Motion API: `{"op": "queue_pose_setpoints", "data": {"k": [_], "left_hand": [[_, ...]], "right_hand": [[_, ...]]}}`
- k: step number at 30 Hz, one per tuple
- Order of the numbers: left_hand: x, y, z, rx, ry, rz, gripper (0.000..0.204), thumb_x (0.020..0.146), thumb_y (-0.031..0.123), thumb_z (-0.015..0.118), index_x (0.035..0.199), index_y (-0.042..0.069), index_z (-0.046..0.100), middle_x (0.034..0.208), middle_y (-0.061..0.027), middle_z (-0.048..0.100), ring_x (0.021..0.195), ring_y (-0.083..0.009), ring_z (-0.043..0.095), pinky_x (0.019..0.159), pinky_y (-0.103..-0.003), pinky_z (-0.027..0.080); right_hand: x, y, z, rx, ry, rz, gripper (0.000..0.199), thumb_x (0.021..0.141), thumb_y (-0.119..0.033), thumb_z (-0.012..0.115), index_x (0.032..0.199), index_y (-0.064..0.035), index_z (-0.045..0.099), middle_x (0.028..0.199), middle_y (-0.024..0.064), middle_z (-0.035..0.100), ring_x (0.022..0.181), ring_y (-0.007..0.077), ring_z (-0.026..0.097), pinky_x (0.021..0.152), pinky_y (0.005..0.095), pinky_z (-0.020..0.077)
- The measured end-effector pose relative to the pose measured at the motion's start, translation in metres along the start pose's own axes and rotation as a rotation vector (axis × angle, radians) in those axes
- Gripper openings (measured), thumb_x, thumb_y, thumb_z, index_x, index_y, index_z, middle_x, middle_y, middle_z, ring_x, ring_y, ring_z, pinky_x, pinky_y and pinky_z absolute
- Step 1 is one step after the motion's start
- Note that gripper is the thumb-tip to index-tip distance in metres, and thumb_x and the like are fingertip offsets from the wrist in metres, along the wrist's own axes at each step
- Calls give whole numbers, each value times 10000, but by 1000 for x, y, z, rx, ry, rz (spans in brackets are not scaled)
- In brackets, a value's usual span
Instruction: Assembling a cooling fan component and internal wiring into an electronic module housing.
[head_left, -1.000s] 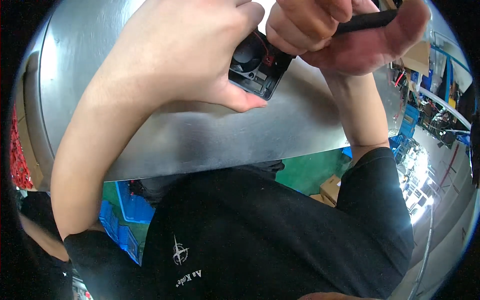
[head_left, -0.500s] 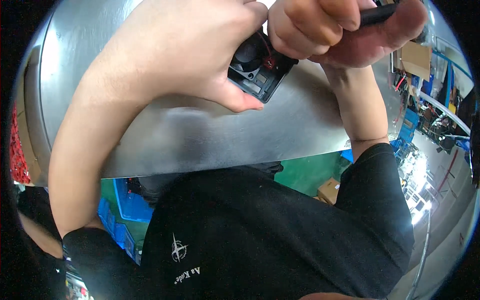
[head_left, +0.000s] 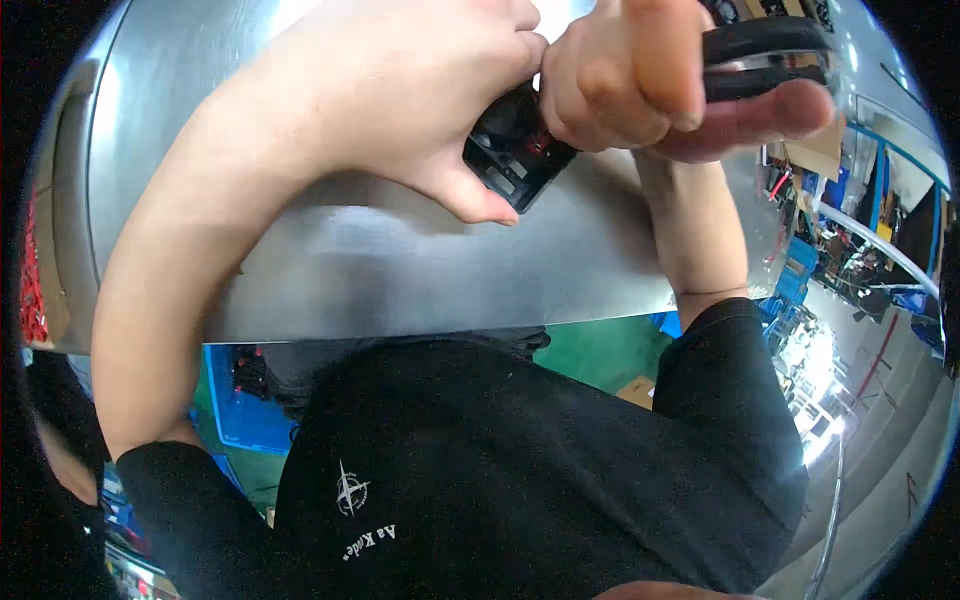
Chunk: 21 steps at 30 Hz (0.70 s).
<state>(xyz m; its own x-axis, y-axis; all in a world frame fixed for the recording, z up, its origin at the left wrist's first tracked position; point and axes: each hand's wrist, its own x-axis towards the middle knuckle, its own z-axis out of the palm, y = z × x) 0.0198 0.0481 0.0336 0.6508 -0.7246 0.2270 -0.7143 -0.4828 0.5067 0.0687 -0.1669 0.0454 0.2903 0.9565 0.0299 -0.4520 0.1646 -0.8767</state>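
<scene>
Above the far half of the steel table (head_left: pixel 400 270), close under the camera, sat a small black boxy part (head_left: pixel 515 155) with a red patch showing inside its frame, held clear of the tabletop between both hands. The left hand (head_left: pixel 400 90) was wrapped over its upper left side, thumb curled beneath the lower corner and touching it, fingers closed on the housing. The right hand (head_left: pixel 640 80) was clenched into a fist hard against the part's right edge; its fingers were shut round a black tool handle (head_left: pixel 765 60) with a bright metal band, which ran off toward the upper right. Whether the tool's tip met the part could not be told, as the fist covered it. The two hands touched each other at the knuckles above the part. Bare metal lay open below and to the left of the hands, running down to the table's near edge, which crossed the frame as a long straight rim just beyond the person's black shirt (head_left: pixel 520 470). A raised lip bounded the table at far left. Past the near edge, blue crates (head_left: pixel 245 400) stood low on a green floor (head_left: pixel 600 350); to the right the room opened onto cluttered shelving and blue bins (head_left: pixel 800 270), well apart from the hands.
</scene>
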Motion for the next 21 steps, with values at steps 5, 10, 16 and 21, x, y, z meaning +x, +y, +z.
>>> {"op": "queue_pose_setpoints", "data": {"k": [5, 10, 16, 21], "left_hand": [[0, 7, 35, 155, 119, -216, 705, 602, 540, 894, 1045, 50, 648, 979, -157, 610, 943, -379, 640, 847, -495, 525], [-6, 38, 48, 329, 245, -349, 718, 664, 617, 869, 1017, 34, 643, 996, -115, 637, 961, -294, 672, 850, -434, 548], [-5, 41, 56, 332, 274, -345, 739, 591, 578, 887, 981, 36, 569, 963, -118, 557, 904, -321, 589, 781, -443, 476], [-7, 43, 58, 335, 284, -368, 744, 585, 575, 887, 993, 40, 568, 968, -111, 553, 909, -310, 588, 790, -433, 469]], "right_hand": [[-4, -14, 51, -624, 589, -73, 975, 781, -1010, 405, 993, -67, 524, 684, 26, 490, 557, 134, 461, 531, 298, 391], [-10, 9, 59, -111, 632, -479, 977, 808, -992, 370, 1074, -60, 496, 780, 54, 473, 651, 155, 457, 624, 318, 406], [-6, 28, 73, 520, 817, -847, 997, 831, -972, 353, 1178, -44, 456, 924, 92, 453, 793, 178, 447, 752, 344, 422], [-11, 29, 75, -464, 1073, -410, 858, 905, -864, 410, 1172, -51, 469, 895, 84, 469, 776, 176, 481, 735, 347, 436]]}}
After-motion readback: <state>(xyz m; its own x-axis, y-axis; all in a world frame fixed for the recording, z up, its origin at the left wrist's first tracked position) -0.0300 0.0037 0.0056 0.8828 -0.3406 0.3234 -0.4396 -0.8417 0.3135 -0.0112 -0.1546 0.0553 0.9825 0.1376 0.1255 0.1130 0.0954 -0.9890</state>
